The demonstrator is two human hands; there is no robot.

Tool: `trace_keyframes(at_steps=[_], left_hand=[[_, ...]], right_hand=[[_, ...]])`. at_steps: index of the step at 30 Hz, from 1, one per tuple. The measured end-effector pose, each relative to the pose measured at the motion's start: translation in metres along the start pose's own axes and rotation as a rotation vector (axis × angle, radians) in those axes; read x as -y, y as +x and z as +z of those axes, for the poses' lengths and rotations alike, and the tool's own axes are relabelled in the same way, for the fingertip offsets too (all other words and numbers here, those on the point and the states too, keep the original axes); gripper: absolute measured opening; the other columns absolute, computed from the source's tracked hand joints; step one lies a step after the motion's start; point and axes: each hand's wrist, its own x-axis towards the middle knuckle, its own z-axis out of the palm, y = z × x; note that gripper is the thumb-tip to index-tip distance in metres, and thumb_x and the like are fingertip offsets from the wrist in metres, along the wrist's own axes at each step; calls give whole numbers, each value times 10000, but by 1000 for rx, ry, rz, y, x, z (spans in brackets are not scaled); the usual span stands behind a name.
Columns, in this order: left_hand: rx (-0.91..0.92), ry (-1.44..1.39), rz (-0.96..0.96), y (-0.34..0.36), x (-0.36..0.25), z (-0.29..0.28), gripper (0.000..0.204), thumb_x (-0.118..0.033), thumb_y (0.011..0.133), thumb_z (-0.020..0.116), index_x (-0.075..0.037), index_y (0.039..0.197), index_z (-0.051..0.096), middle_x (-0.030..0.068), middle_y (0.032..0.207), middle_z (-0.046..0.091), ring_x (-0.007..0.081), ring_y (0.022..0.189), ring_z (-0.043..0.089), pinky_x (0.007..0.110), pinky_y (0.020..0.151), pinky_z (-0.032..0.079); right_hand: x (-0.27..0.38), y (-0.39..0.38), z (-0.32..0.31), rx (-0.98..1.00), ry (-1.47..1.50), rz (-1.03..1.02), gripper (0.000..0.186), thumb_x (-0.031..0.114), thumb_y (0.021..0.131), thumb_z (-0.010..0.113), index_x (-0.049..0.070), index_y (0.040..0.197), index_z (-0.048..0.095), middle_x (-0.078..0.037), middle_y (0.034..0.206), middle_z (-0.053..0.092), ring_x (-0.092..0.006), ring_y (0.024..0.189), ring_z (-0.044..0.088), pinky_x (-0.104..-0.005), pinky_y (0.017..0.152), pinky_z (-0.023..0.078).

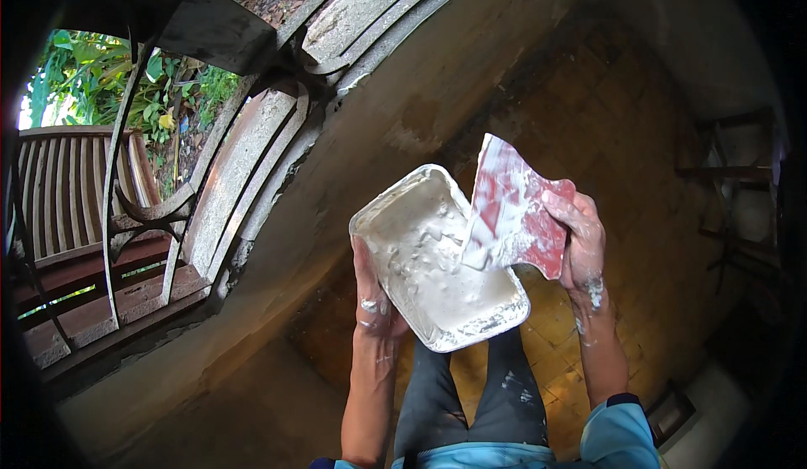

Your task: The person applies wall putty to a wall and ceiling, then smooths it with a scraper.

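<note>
My left hand (370,288) is wrapped round the side of a rectangular white tub (433,301) that holds a pale, lumpy paste (412,242). In my right hand (580,234) is a flat, red, wide-bladed spreader (521,225) smeared with white. Its lower left corner is over the tub at the right part of the paste; whether it touches the paste is hard to tell. Both hands and wrists carry dried white smudges.
At upper left, curved metal window bars (113,217) front a weathered stone sill (202,234), with plants (143,82) and a slatted wooden bench (76,183) beyond. A plastered wall (378,124) runs diagonally beside me. Below lie tiled floor (605,133) and, at right, a ladder-like frame (706,171).
</note>
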Motion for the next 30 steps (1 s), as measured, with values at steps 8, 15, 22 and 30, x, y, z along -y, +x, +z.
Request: trace_keyframes(at_steps=[8,15,22,30], left_hand=[[-2,-15,-29,-1,0,2,757,-623,894,414,-53,1387,342,139,1323,480,267,1150,527,417,980,442],[19,-105,-43,-14,0,-15,718,-604,908,402,-55,1370,374,140,1283,522,265,1121,553,415,975,449],[-88,-251,1,-29,5,-65,657,-558,920,433,-50,1336,423,127,1258,551,253,1087,577,404,932,483],[-251,-263,85,-37,-11,-99,620,-545,927,422,-60,1312,450,115,1164,607,231,953,649,385,808,567]], right_hand=[[-27,63,-21,-132,103,-144,177,93,862,552,-14,990,612,-71,933,650,-149,811,631,-280,750,500],[-99,112,-109,-295,-205,-295,253,170,899,571,5,1090,582,-72,1038,629,-159,939,603,-320,843,486],[-154,155,-87,-340,-739,-141,277,204,920,508,-41,955,633,-223,792,636,-301,722,631,-363,586,476],[-145,215,57,-527,-674,-842,348,253,962,483,-64,998,621,-245,885,654,-339,798,634,-399,717,460]])
